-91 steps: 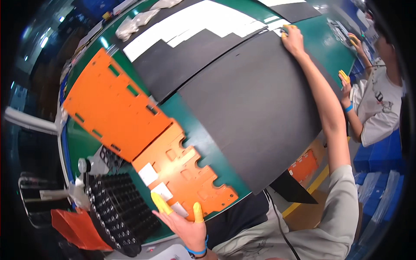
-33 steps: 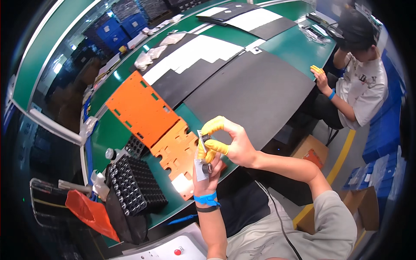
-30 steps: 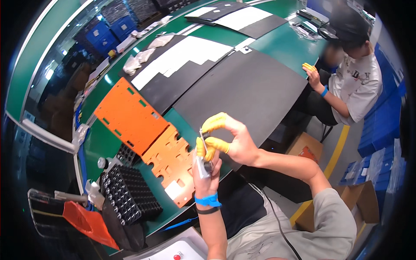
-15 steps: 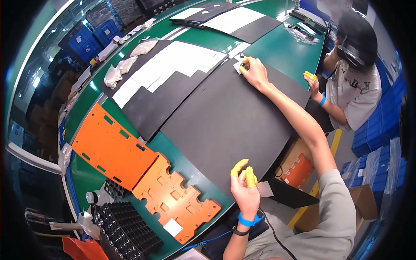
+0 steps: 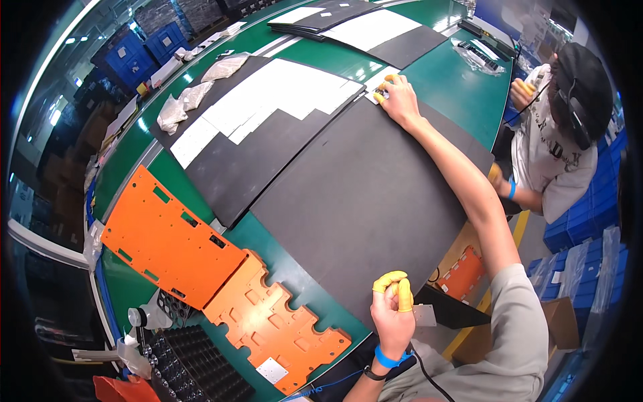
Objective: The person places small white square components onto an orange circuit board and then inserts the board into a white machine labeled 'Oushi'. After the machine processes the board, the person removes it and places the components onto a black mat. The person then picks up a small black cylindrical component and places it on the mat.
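My left hand [image 5: 394,315], with yellow finger cots, is closed over the near edge of a large black sheet [image 5: 362,194]. Its thumb and fingertips are drawn together; what they hold is too small or hidden to name. A pale flat plate [image 5: 424,315] shows beside that palm, and whether the hand grips it I cannot tell. Stretched to the sheet's far corner, my right hand [image 5: 402,104] has curled, yellow-tipped fingers over a small pale square piece [image 5: 376,94] with dark parts. The fingers partly cover it.
Left of the sheet lies another black sheet with white panels [image 5: 268,94] and plastic bags [image 5: 194,97]. Orange panels [image 5: 174,234] and a black cell tray [image 5: 194,365] lie nearer. A co-worker [image 5: 556,141] stands at right, beside blue crates [image 5: 589,221].
My left hand has drawn its fingertips together and shifted slightly down and right. My right hand stays at the far corner. The co-worker's hands have moved, and the whole view has shifted a little.
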`<state>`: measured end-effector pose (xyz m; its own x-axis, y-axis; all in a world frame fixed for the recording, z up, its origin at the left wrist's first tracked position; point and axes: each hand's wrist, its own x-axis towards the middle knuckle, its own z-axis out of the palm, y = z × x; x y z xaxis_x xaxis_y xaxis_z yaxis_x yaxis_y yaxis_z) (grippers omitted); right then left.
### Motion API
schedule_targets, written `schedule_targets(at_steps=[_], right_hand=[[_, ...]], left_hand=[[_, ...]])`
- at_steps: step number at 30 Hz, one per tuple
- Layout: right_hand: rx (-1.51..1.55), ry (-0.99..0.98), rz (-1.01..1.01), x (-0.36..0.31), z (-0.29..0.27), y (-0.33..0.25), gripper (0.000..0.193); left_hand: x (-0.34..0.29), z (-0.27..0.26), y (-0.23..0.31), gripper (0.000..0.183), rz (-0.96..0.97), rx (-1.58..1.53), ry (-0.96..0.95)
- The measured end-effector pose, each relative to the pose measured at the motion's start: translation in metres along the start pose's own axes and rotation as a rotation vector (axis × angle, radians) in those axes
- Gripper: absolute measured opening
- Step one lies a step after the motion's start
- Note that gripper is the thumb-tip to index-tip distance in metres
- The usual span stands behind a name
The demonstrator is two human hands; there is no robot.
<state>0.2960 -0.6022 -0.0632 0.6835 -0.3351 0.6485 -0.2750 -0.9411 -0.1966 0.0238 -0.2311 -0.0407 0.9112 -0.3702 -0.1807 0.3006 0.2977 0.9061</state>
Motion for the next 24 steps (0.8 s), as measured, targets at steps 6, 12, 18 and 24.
schedule_targets(at_steps=[6, 12, 18, 24], right_hand=[[-0.047, 0.003, 0.031, 0.003, 0.001, -0.003, 0.029], [-0.061, 0.038, 0.086, 0.004, 0.003, -0.006, 0.039], [0.032, -0.111, 0.261, 0.010, 0.007, -0.010, 0.039], [0.143, -0.122, 0.215, 0.009, 0.002, -0.006, 0.030]], left_hand=[[-0.001, -0.001, -0.002, 0.014, 0.014, -0.042, -0.004], [-0.002, -0.002, -0.003, 0.015, 0.003, -0.053, -0.006], [-0.003, -0.003, -0.006, 0.015, 0.014, -0.012, -0.020], [-0.004, -0.005, -0.007, 0.016, 0.014, 0.005, -0.014]])
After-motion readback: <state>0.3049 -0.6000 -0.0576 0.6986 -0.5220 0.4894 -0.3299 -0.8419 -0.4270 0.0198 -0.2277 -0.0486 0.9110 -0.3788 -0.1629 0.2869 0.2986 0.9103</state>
